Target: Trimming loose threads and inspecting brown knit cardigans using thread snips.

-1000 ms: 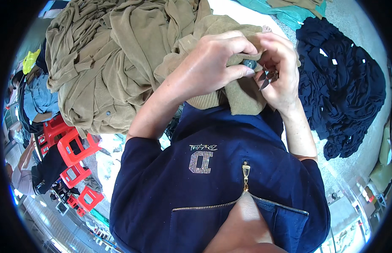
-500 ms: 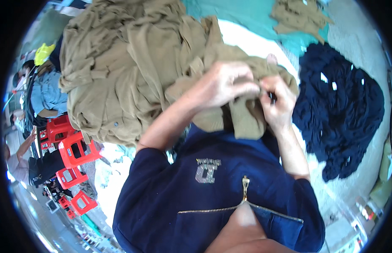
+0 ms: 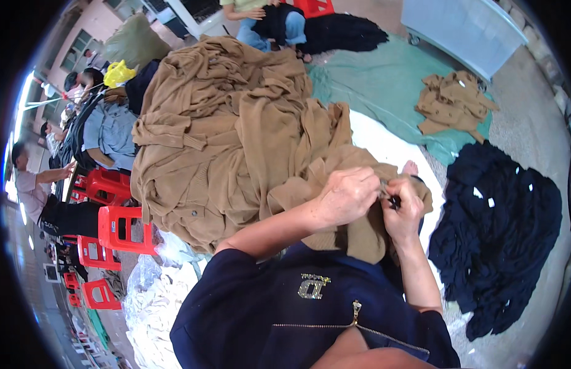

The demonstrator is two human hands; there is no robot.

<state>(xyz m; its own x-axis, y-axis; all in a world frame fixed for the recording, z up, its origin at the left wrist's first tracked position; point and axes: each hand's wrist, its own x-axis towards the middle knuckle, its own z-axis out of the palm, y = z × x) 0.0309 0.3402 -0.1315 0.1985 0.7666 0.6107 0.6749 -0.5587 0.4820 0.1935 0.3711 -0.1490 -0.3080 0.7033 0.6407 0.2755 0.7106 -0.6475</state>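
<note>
A brown knitted garment (image 3: pixel 366 237) lies over my lap. Above it my left hand (image 3: pixel 350 195) is closed, its fingertips pinching what looks like a bit of the knit. Close against those fingertips, my right hand (image 3: pixel 402 209) is curled round a small dark tool (image 3: pixel 393 202) with a metallic glint at its tip. The fingers cover most of it, so its exact kind is unclear. To the left, a large heap of similar brown knitted garments (image 3: pixel 224 141) reaches right up to the one on my lap.
Dark navy garments (image 3: pixel 497 240) with white tags are heaped at my right. Brown garments (image 3: pixel 454 104) lie on a green sheet (image 3: pixel 365 86) ahead, near a wheeled bin (image 3: pixel 460 34). Red stools (image 3: pixel 122 229) and white bundles (image 3: pixel 156 320) are at left. A person (image 3: pixel 261 24) sits beyond the heap.
The view has tipped upward, bringing the seated person and the bin into sight. My left fingers have curled in more tightly, while both hands stay close together over the garment.
</note>
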